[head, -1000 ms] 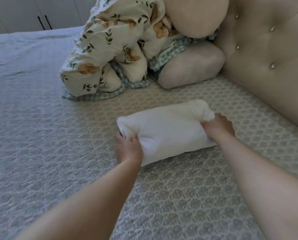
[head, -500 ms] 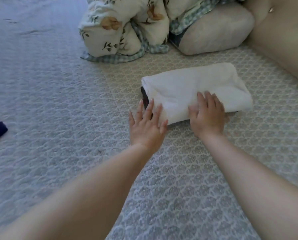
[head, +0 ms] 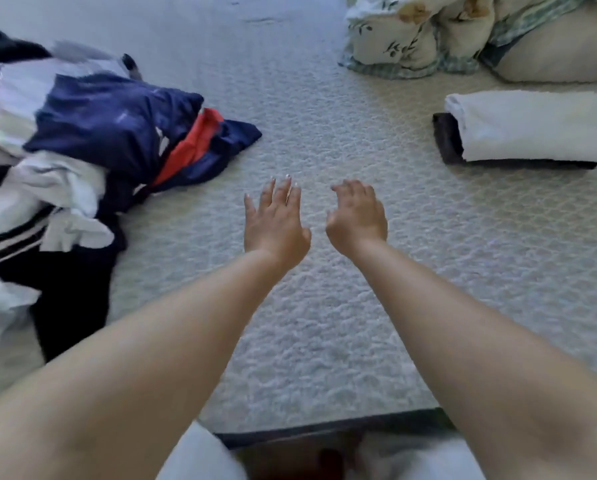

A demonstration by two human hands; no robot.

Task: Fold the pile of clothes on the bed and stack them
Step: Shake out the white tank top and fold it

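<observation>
Both hands hang over the middle of the bed (head: pixel 325 306), side by side and holding nothing. The left hand (head: pixel 276 225) has its fingers straight and spread, palm down; its grip is apart. The right hand (head: pixel 356 216) has its fingers loosely bent downward, with nothing between them, so its grip is also slack and empty. Whether either palm touches the quilted bedspread cannot be told.

The pile of unfolded clothes (head: pixel 65 150) lies along the left edge of the bed, well apart from the left hand. On top is a navy garment with red and white panels (head: pixel 124 133); beneath and around it are white pieces and a dark piece with white stripes. The pile is blurred, so single garments are hard to separate.

The folded white garment (head: pixel 536 126) lies toward the right edge of the bed, resting on a folded dark garment (head: pixel 448 140) whose end and near edge show beneath it. This small stack is well apart from the right hand, farther up the bed and to its right.

At the far right corner a floral duvet (head: pixel 404 36) with a green checked lining is bunched against a beige pillow (head: pixel 560 50).
</observation>
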